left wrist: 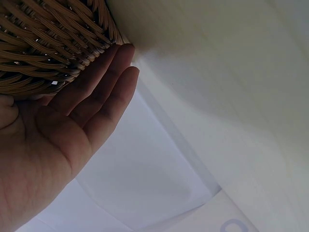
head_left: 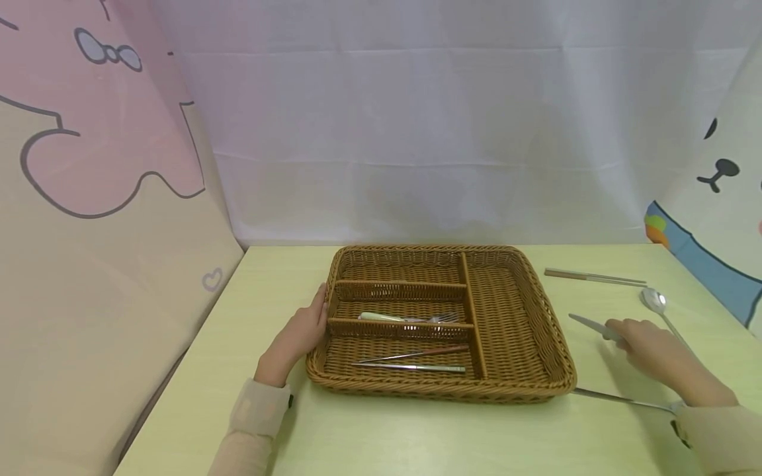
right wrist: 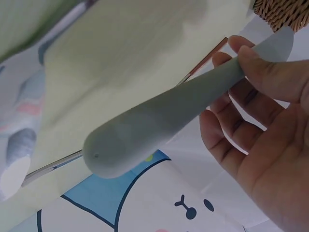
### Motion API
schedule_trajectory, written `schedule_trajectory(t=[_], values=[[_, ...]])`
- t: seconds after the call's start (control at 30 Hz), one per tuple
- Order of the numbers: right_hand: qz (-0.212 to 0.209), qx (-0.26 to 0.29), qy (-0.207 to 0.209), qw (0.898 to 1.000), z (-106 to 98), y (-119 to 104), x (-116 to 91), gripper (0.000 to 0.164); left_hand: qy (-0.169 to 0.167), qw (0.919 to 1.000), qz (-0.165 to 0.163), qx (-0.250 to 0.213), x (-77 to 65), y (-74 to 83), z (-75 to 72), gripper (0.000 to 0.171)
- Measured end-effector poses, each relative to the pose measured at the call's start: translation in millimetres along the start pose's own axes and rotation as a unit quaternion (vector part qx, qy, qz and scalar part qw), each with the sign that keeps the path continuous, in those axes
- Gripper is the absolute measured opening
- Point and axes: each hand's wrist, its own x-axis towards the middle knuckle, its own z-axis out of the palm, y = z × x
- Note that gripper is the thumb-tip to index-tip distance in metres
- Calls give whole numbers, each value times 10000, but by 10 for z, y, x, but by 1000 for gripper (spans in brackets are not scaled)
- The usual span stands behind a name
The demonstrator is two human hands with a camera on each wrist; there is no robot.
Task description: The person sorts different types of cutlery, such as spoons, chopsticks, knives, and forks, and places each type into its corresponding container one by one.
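A grey-green table knife (head_left: 589, 325) is pinched between the thumb and fingers of my right hand (head_left: 651, 350), over the table to the right of the brown wicker basket (head_left: 440, 390). In the right wrist view the knife's wide, rounded handle (right wrist: 130, 135) points away from the hand, while the thumb presses near its blade. Against the basket's left outer wall rests my left hand (head_left: 303, 330). Its fingers (left wrist: 104, 94) lie extended along the weave in the left wrist view. A fork (head_left: 381, 317) with a pale handle lies in the middle left compartment. Chopsticks (head_left: 411, 367) lie in the front one.
To the basket's right, a pair of chopsticks (head_left: 595, 276) lies at the back. A metal spoon (head_left: 653, 301) lies beyond my right hand, and another long metal utensil (head_left: 625, 400) is partly covered by the sleeve. A white curtain (head_left: 417, 152) hangs behind the table.
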Motion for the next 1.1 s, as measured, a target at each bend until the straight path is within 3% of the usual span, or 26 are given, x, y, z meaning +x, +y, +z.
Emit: schedule_trajectory(t=[0.47,0.8,1.1], values=[[-46,-297,392,9988,-135,-219,133,13,-5,10000,-59,14,-13,-1,-1,51],[-331,-477,967,9936,-216,-399,272,19,-27,10000,-87,18,-15,-7,4,51],[-317,-597,866,9940,-291,-589,439,18,-75,9999,-153,-2,-19,-7,-1,52]])
